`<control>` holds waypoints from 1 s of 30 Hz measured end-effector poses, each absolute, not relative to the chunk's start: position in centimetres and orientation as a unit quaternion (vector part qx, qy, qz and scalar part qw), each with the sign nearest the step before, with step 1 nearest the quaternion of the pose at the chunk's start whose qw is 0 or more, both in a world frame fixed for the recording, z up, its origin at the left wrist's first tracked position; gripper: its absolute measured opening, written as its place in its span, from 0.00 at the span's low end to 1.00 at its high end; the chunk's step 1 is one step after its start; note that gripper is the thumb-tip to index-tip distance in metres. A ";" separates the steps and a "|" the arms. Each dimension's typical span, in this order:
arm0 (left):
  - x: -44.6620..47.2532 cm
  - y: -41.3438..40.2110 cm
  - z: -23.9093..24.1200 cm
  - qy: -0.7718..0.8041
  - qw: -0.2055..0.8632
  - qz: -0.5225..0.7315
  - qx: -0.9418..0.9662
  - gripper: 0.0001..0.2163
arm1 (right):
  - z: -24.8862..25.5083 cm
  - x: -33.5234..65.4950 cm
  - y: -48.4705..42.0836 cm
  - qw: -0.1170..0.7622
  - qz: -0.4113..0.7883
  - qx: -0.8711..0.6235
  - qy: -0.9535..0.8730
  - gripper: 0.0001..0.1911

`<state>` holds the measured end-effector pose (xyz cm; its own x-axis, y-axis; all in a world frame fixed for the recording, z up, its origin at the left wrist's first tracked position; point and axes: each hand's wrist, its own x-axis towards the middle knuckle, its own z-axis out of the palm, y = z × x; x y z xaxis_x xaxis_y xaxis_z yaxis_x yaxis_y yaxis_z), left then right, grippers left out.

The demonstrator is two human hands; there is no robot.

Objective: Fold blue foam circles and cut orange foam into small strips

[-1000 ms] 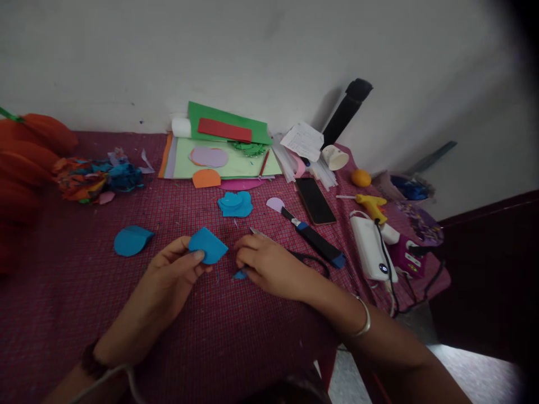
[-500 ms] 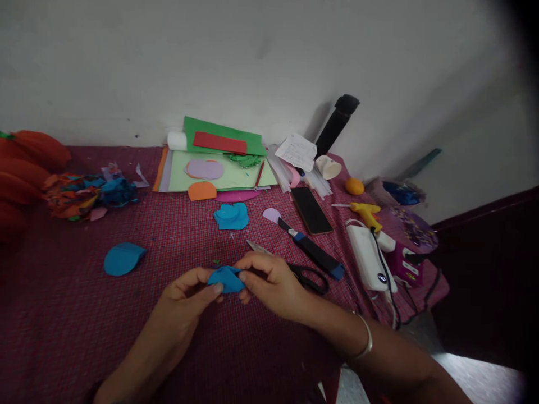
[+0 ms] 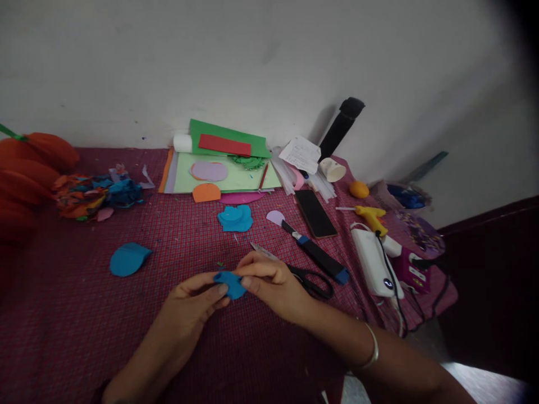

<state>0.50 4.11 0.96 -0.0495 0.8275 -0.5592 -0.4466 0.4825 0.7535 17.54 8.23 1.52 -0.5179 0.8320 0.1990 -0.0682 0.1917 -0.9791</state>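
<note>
A small curled piece of blue paper (image 3: 231,284) is pinched between both hands above the table. The thumb and fingers of my left hand (image 3: 191,300) grip its left side. At its right edge, my right hand (image 3: 272,286) holds it between thumb and forefinger. Scissors (image 3: 314,281) lie just behind my right hand, their blades partly hidden by it. Further left on the cloth is a blue paper petal (image 3: 129,259) with a pointed tip. A pile of blue paper cutouts (image 3: 236,218) rests beyond my hands.
Coloured paper sheets (image 3: 185,174) lie against the wall, with paper scraps (image 3: 80,196) to their left. A blue-and-black handled knife (image 3: 322,258), a phone (image 3: 315,213), a yellow glue gun (image 3: 371,217) and a white power bank (image 3: 371,264) with cables occupy the right side.
The blue paper has been turned and curled differently between my fingers. Both hands still grip it. The whole view has shifted slightly.
</note>
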 end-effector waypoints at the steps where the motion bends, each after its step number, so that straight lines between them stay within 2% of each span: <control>1: 0.3 4.1 0.9 0.550 0.660 0.467 0.208 0.09 | 1.5 17.6 8.3 0.391 0.567 -0.288 -0.665 0.07; 3: -0.2 4.1 0.7 0.568 0.615 0.447 0.314 0.04 | 1.6 17.7 8.3 0.374 0.544 -0.297 -0.690 0.07; 5: -0.8 4.2 0.7 0.585 0.517 0.437 0.446 0.02 | 1.8 17.8 8.3 0.355 0.486 -0.319 -0.732 0.07; 9: -1.8 4.3 0.9 0.591 0.285 0.423 0.625 0.06 | 1.7 17.7 8.3 0.332 0.383 -0.344 -0.790 0.12; 11: -1.8 4.4 1.0 0.586 0.230 0.406 0.663 0.08 | 1.6 17.6 8.4 0.328 0.369 -0.340 -0.800 0.11; 13: -1.5 4.4 1.0 0.575 0.218 0.391 0.685 0.09 | 1.6 17.4 8.4 0.329 0.363 -0.338 -0.804 0.09; 19: -0.6 4.2 1.1 0.570 0.310 0.370 0.664 0.06 | 1.2 17.0 8.6 0.309 0.381 -0.342 -0.801 0.05; 23: -0.4 4.3 1.4 0.609 0.401 0.368 0.577 0.02 | 0.8 16.8 8.8 0.281 0.421 -0.368 -0.780 0.06; 26: -0.5 4.4 1.5 0.588 0.539 0.388 0.462 0.05 | 0.9 17.0 8.9 0.287 0.564 -0.360 -0.686 0.05; 30: -0.7 4.4 1.3 0.525 0.669 0.414 0.324 0.08 | 1.1 17.4 9.2 0.267 0.755 -0.270 -0.535 0.18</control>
<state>-0.72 4.37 1.34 0.1059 0.8950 -0.4333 -0.2142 0.4461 0.8690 17.37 9.20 1.06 -0.7111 0.6924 -0.1220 -0.1144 -0.2852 -0.9516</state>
